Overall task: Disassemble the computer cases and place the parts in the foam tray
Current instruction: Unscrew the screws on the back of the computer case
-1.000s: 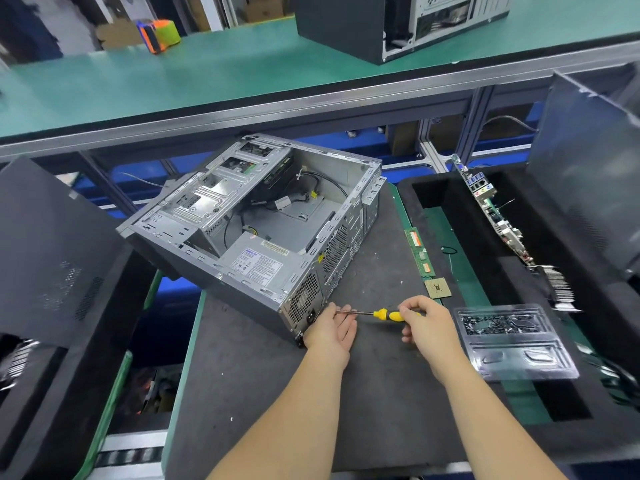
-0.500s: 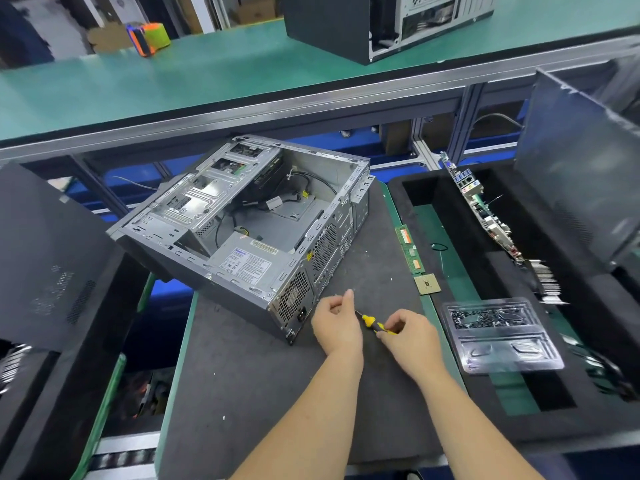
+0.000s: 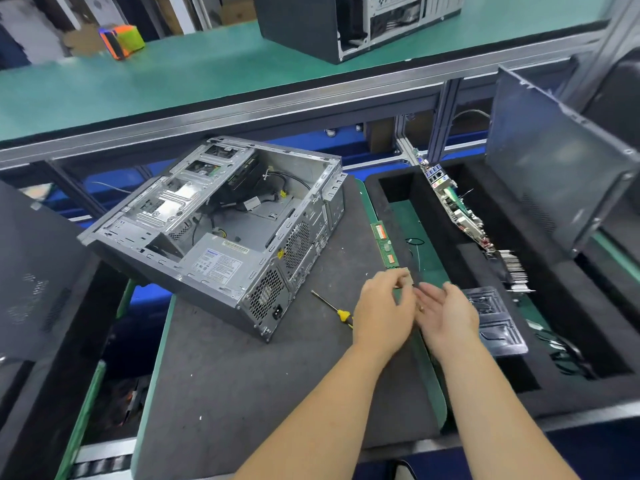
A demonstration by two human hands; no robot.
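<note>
Your left hand [image 3: 382, 311] pinches the small chip [image 3: 407, 277] beside your open right hand [image 3: 446, 315]. The screwdriver [image 3: 332, 309] lies between them and the computer case [image 3: 221, 233]; foam tray [image 3: 485, 271] sits right.

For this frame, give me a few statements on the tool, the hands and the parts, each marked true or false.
1. The screwdriver lies on the mat, with no hand gripping it. True.
2. The open computer case stands upright on its feet. False: it lies on its side, open face up.
3. The left hand has its fingers at a small square chip. True.
4. The memory stick sits inside the case. False: it lies outside it, at the mat's right edge.
5. The right hand holds the screwdriver. False: its palm is open and holds no tool.
</note>
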